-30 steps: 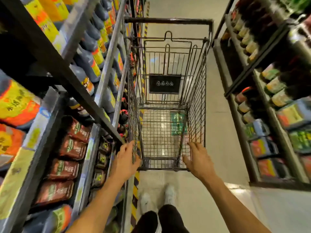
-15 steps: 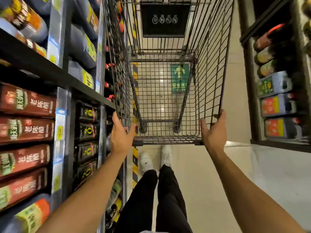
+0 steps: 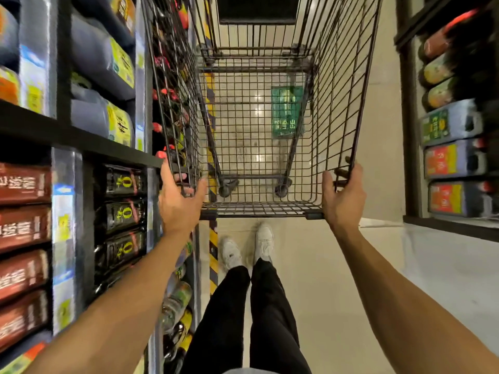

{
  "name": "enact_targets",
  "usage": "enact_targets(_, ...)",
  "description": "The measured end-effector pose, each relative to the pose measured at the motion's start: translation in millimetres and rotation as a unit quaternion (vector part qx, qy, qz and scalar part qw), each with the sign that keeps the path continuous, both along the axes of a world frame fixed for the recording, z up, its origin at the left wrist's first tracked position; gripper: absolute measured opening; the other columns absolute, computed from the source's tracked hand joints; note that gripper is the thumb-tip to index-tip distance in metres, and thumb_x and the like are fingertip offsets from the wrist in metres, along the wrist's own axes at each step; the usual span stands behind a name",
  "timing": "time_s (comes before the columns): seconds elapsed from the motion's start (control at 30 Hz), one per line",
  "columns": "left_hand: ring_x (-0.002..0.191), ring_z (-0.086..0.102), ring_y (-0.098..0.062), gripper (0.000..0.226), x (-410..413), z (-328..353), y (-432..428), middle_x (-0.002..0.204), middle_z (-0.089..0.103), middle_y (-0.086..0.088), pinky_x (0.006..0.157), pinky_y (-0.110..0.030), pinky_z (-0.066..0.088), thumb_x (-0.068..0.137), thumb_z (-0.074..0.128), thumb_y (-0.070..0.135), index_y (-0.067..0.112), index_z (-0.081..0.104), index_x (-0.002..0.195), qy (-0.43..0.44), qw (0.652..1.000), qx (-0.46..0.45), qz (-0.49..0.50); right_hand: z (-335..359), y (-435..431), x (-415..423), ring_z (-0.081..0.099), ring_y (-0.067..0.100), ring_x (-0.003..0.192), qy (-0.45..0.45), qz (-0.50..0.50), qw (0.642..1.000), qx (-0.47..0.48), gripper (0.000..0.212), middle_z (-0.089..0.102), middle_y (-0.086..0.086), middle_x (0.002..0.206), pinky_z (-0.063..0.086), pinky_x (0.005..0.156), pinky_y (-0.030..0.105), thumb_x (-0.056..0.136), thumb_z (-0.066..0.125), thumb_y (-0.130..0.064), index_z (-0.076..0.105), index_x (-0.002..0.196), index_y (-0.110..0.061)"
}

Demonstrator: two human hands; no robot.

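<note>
A dark wire shopping cart (image 3: pixel 337 109) stands in the aisle straight ahead of me, with nothing in its basket. My left hand (image 3: pixel 179 201) grips the near left corner of the cart, fingers curled over the top wire and thumb inside. My right hand (image 3: pixel 341 197) grips the near right corner the same way, fingertips hooked over the rim. Through the mesh floor a green floor sticker (image 3: pixel 286 112) shows on the tiles.
Dark shelves (image 3: pixel 81 141) on the left, close against the cart, hold jugs, red packs and black bottles. A second shelf unit (image 3: pixel 453 141) with jugs and bottles stands on the right across a strip of pale floor. My legs and white shoes (image 3: pixel 247 249) are behind the cart.
The view has tilted down and closer to the cart. Both hands went from reaching toward the near rim to gripping its two corners.
</note>
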State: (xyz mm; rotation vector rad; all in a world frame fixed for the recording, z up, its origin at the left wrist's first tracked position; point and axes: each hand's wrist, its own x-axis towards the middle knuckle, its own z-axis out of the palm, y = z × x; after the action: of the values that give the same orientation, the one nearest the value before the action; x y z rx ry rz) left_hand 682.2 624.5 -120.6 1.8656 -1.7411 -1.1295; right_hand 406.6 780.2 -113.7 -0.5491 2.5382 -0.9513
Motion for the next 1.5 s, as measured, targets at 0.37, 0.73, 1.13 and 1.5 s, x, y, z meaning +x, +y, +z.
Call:
enact_targets(0.37,0.077,0.063,0.004,0.089,-43.0,-7.5,-59.0,0.102,0.056,0.023,0.061,-0.003,0.039,0.086,0.068,0.047,0.035,0.013,0.154,-0.024,0.999,-0.04,-0.008,-4.7,-58.4,-46.0,0.066,0.025,0.1,0.02,0.013,0.999,0.025,0.046,0.066,0.001,0.118,0.055,0.091,0.047,0.096,0.059,-0.04,0.042,0.134,-0.019)
enact_targets(0.73,0.07,0.062,0.002,0.091,-76.0,-15.5,-140.9,0.104,0.061,0.008,0.071,-0.032,0.054,0.085,0.065,0.051,0.039,0.008,0.154,-0.048,0.995,-0.083,-0.023,-8.3,-140.5,-85.8,0.062,0.034,0.11,0.029,0.044,0.998,0.016,0.051,0.063,0.011,0.125,0.051,0.093,0.049,0.096,0.057,-0.033,0.042,0.137,-0.007)
enact_targets(1.13,0.083,0.068,-0.025,0.096,-147.1,-19.5,-235.7,0.107,0.064,0.0,0.077,-0.046,0.058,0.08,0.057,0.062,0.034,0.004,0.155,-0.05,0.994,-0.086,-0.043,-6.9,-232.2,-156.7,0.064,0.024,0.089,0.045,0.022,0.998,0.025,0.04,0.065,0.0,0.108,0.056,0.082,0.046,0.093,0.061,-0.037,0.044,0.124,-0.018)
enact_targets(1.5,0.071,0.064,-0.01,0.093,-213.7,-17.0,-344.9,0.104,0.061,0.006,0.064,-0.03,0.054,0.081,0.059,0.057,0.035,0.006,0.154,-0.022,0.993,-0.09,-0.067,-4.0,-335.5,-215.9,0.063,0.02,0.083,0.053,0.001,0.998,0.026,0.035,0.064,-0.002,0.099,0.055,0.079,0.04,0.091,0.06,-0.034,0.045,0.119,-0.019)
